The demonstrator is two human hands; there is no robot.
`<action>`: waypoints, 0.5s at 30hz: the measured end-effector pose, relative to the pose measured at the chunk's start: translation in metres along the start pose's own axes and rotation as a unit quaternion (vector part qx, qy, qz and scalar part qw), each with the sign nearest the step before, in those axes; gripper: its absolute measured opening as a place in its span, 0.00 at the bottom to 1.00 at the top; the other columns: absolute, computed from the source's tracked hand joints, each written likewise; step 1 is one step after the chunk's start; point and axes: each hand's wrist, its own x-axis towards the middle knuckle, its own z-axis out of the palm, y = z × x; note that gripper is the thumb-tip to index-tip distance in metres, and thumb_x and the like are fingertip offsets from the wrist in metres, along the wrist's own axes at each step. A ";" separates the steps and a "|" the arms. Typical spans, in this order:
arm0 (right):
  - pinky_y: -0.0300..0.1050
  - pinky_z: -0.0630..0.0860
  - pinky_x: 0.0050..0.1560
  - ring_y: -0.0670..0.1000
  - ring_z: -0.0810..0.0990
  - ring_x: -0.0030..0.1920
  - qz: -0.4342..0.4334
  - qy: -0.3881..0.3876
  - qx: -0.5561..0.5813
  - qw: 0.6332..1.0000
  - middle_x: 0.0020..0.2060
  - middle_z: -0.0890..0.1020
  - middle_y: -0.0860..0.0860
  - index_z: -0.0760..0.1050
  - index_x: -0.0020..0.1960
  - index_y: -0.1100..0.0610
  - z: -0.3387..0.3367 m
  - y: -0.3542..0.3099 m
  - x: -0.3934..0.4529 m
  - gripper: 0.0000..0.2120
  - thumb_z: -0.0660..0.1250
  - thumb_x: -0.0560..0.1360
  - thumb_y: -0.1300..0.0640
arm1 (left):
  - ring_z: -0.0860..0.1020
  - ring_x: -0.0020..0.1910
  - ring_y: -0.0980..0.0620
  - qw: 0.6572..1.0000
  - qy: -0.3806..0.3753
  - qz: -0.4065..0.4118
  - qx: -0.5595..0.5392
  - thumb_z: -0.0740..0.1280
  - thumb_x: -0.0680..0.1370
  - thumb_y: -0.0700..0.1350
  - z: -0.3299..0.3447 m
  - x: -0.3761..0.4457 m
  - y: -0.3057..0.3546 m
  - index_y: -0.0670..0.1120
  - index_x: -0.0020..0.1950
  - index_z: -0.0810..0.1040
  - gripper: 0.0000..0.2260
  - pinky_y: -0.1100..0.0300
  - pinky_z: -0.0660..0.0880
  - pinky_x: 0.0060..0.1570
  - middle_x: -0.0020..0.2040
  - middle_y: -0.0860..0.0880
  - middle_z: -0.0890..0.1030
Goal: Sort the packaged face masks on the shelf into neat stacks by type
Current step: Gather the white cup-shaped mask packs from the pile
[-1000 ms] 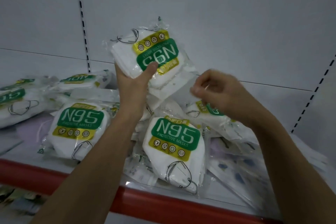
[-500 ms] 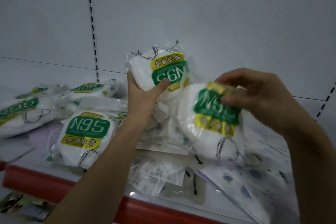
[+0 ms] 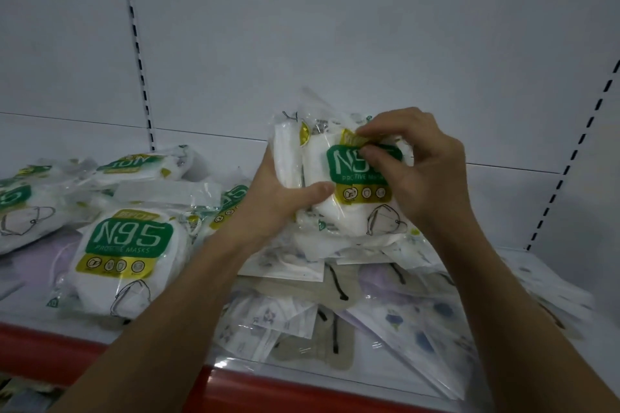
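Both hands are holding a bundle of N95 packs up above the shelf (image 3: 335,382), in front of its white back wall (image 3: 335,27). The left hand (image 3: 268,198) is gripping the bundle from the left, its thumb lying across the lower left corner of the front pack (image 3: 355,198) and its fingers hidden behind. The right hand (image 3: 422,164) is curling over the top right of that front pack, its fingertips (image 3: 367,152) pinching the plastic over the green N95 label. The label is facing the camera and reading upright. Just behind the front pack, toward the left hand, the rear pack (image 3: 285,157) is showing only a white edge and a bit of yellow label; how many packs are in the bundle cannot be told.

Left of the bundle and lower, a loose pack (image 3: 124,251) is lying flat on the shelf near the red front edge (image 3: 302,389), label up. Farther left of the bundle, more N95 packs (image 3: 30,208) are lying overlapped, some with labels turned away. Another pack (image 3: 231,204) is partly showing behind the left wrist.

Directly below the bundle, flat mask sachets (image 3: 419,322) are lying in a messy heap, some printed with blue patterns, some pale purple, and one beige mask (image 3: 322,288) with black ear loops among them. The heap is spreading to the right of the bundle along the shelf.
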 end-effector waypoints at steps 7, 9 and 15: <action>0.44 0.75 0.53 0.45 0.79 0.49 0.299 0.123 0.060 0.944 0.50 0.82 0.48 0.77 0.52 0.50 -0.007 0.020 0.001 0.05 0.63 0.81 0.57 | 0.83 0.52 0.55 0.984 0.170 0.060 -0.006 0.76 0.69 0.34 0.001 0.000 0.002 0.57 0.60 0.68 0.29 0.59 0.81 0.45 0.56 0.51 0.81; 0.48 0.75 0.55 0.46 0.78 0.48 0.371 -0.015 -0.022 0.928 0.52 0.82 0.50 0.78 0.55 0.52 -0.004 0.032 -0.005 0.06 0.64 0.80 0.53 | 0.83 0.52 0.56 0.973 0.215 0.077 -0.018 0.75 0.72 0.33 -0.003 0.000 0.005 0.59 0.59 0.68 0.28 0.60 0.80 0.45 0.57 0.52 0.80; 0.56 0.73 0.64 0.54 0.75 0.61 0.345 -0.385 -0.221 0.827 0.60 0.79 0.49 0.75 0.65 0.47 0.031 0.026 -0.026 0.28 0.71 0.70 0.35 | 0.82 0.56 0.55 0.951 0.285 0.092 -0.071 0.75 0.72 0.36 -0.008 0.005 0.007 0.56 0.70 0.62 0.35 0.56 0.81 0.51 0.62 0.51 0.79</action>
